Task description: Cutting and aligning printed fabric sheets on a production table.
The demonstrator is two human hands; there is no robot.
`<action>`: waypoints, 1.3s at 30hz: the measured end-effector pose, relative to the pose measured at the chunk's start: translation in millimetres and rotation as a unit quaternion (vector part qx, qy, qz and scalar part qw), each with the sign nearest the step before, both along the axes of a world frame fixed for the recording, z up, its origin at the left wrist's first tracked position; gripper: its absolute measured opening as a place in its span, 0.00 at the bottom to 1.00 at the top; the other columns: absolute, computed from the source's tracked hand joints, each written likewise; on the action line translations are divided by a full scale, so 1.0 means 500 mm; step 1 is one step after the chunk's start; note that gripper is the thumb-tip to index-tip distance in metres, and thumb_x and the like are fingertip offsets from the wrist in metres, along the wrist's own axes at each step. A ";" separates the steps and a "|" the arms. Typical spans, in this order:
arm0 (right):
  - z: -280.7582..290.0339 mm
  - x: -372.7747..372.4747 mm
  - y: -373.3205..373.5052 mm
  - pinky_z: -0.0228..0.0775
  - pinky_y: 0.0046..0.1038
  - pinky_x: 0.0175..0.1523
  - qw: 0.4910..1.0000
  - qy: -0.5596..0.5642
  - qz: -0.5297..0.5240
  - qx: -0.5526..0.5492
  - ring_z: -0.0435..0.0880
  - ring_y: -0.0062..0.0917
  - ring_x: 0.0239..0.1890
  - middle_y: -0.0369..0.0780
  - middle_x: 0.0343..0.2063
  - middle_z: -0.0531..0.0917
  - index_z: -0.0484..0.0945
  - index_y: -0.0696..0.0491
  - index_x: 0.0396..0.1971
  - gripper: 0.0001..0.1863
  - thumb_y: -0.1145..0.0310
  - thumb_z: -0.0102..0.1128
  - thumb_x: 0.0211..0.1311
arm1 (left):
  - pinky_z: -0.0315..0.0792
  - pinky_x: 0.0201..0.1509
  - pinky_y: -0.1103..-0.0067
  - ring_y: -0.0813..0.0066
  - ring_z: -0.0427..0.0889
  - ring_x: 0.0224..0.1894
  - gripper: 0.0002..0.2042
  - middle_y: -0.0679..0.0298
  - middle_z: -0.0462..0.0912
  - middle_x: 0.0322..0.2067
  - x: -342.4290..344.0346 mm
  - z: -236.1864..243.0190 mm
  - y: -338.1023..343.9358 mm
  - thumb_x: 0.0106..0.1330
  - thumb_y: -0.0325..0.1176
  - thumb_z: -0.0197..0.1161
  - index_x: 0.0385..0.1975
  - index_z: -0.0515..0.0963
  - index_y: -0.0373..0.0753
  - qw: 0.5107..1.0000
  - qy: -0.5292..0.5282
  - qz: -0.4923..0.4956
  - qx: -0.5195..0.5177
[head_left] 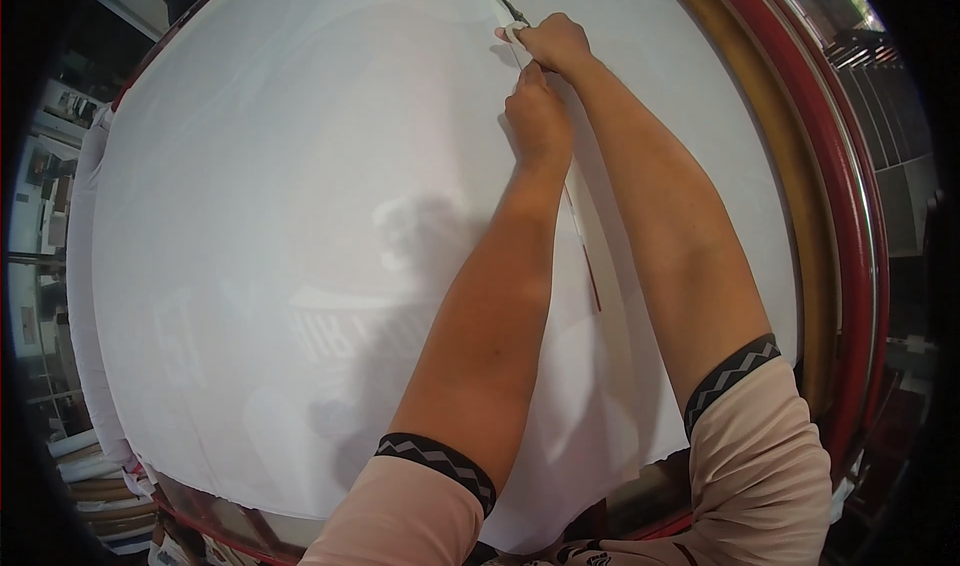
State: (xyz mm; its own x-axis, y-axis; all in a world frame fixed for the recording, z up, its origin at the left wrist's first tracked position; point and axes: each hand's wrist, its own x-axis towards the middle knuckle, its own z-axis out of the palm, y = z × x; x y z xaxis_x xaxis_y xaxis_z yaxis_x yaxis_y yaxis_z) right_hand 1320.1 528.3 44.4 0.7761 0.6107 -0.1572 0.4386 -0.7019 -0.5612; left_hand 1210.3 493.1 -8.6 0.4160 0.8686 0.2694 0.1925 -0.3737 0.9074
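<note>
A large white sheet (250, 226) covers the table, with faint mirrored print showing through it. A long cut runs down its right part, and a strip (612, 366) lies alongside. My right hand (560, 44) is closed around scissors (508, 4) at the far end, their dark blades apart and pointing away to the far left. Just nearer, my left hand (540, 116) is closed, its fingers pinching the sheet's cut edge close below the scissors. Whether the sheet is cloth or paper I cannot tell.
A red rail (860, 216) and a brown roller-like bar (800, 216) curve along the right side. Several rolls (110, 511) are stacked at the lower left. Shelves with goods (45, 196) stand beyond the table's left edge.
</note>
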 end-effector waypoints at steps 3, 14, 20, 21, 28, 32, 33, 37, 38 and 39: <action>-0.010 0.001 0.007 0.75 0.27 0.32 1.000 -0.021 0.002 0.003 0.84 0.25 0.24 0.38 0.18 0.83 0.79 0.54 0.19 0.34 0.32 0.69 0.42 | 0.77 0.45 0.61 0.51 0.84 0.40 0.17 0.50 0.85 0.39 0.003 -0.001 -0.001 0.63 0.21 0.49 0.51 0.78 0.38 0.999 0.026 -0.002 -0.026; -0.004 0.026 0.060 0.75 0.31 0.35 0.999 -0.032 0.008 0.010 0.85 0.29 0.27 0.39 0.18 0.83 0.79 0.54 0.18 0.32 0.35 0.70 0.44 | 0.78 0.44 0.65 0.51 0.84 0.41 0.18 0.51 0.84 0.43 0.017 -0.009 -0.002 0.65 0.22 0.47 0.52 0.78 0.37 0.999 0.012 0.038 0.012; -0.041 0.038 0.082 0.76 0.31 0.37 0.996 -0.082 0.004 0.022 0.86 0.29 0.28 0.39 0.18 0.84 0.81 0.54 0.18 0.30 0.37 0.72 0.43 | 0.79 0.44 0.67 0.51 0.85 0.41 0.17 0.51 0.84 0.44 0.024 -0.018 0.008 0.65 0.22 0.49 0.51 0.78 0.35 0.998 -0.010 0.059 -0.016; -0.043 0.040 0.081 0.77 0.30 0.38 0.994 -0.101 -0.013 0.029 0.86 0.29 0.27 0.39 0.18 0.84 0.81 0.54 0.18 0.30 0.37 0.73 0.43 | 0.79 0.44 0.67 0.52 0.85 0.41 0.16 0.51 0.84 0.43 0.023 -0.017 0.004 0.65 0.22 0.49 0.50 0.79 0.34 0.998 -0.023 0.060 -0.010; 0.008 0.023 -0.047 0.75 0.33 0.35 0.988 -0.015 -0.092 0.124 0.83 0.31 0.23 0.42 0.17 0.83 0.81 0.56 0.15 0.31 0.39 0.70 0.46 | 0.77 0.47 0.65 0.54 0.85 0.44 0.17 0.51 0.85 0.43 0.031 0.029 -0.020 0.65 0.26 0.52 0.53 0.78 0.35 0.996 -0.030 0.004 -0.080; -0.013 -0.087 -0.267 0.70 0.31 0.32 0.943 -0.164 -0.070 0.280 0.76 0.25 0.22 0.43 0.17 0.78 0.81 0.60 0.28 0.18 0.57 0.68 0.51 | 0.76 0.52 0.69 0.52 0.83 0.46 0.19 0.47 0.84 0.41 -0.006 0.063 -0.024 0.64 0.27 0.56 0.56 0.75 0.36 0.973 -0.023 -0.121 -0.193; 0.025 -0.138 -0.326 0.67 0.28 0.29 0.940 -0.128 -0.072 0.309 0.72 0.22 0.20 0.39 0.16 0.75 0.79 0.60 0.25 0.20 0.56 0.73 0.47 | 0.76 0.53 0.69 0.55 0.83 0.48 0.21 0.47 0.83 0.43 -0.028 0.063 -0.010 0.64 0.29 0.58 0.59 0.73 0.37 0.974 0.039 -0.204 -0.095; 0.091 -0.278 -0.626 0.59 0.20 0.27 0.929 -0.002 -0.122 0.351 0.65 0.13 0.22 0.30 0.16 0.70 0.71 0.57 0.19 0.19 0.68 0.76 0.51 | 0.75 0.56 0.71 0.60 0.83 0.51 0.29 0.49 0.82 0.51 -0.086 0.159 -0.043 0.63 0.34 0.62 0.66 0.66 0.39 0.957 0.033 -0.275 -0.090; 0.103 -0.327 -0.689 0.59 0.20 0.26 0.938 0.028 -0.142 0.314 0.65 0.12 0.22 0.30 0.16 0.71 0.71 0.56 0.18 0.17 0.70 0.76 0.51 | 0.75 0.56 0.71 0.60 0.83 0.51 0.29 0.49 0.82 0.51 -0.119 0.193 -0.040 0.63 0.34 0.62 0.66 0.66 0.39 0.959 0.030 -0.270 -0.076; 0.105 -0.374 -0.757 0.59 0.21 0.26 0.944 0.044 -0.134 0.299 0.65 0.12 0.22 0.29 0.16 0.71 0.72 0.56 0.18 0.17 0.70 0.75 0.51 | 0.75 0.56 0.72 0.61 0.83 0.52 0.29 0.50 0.80 0.53 -0.162 0.232 -0.039 0.64 0.33 0.62 0.67 0.65 0.38 0.963 0.041 -0.254 -0.074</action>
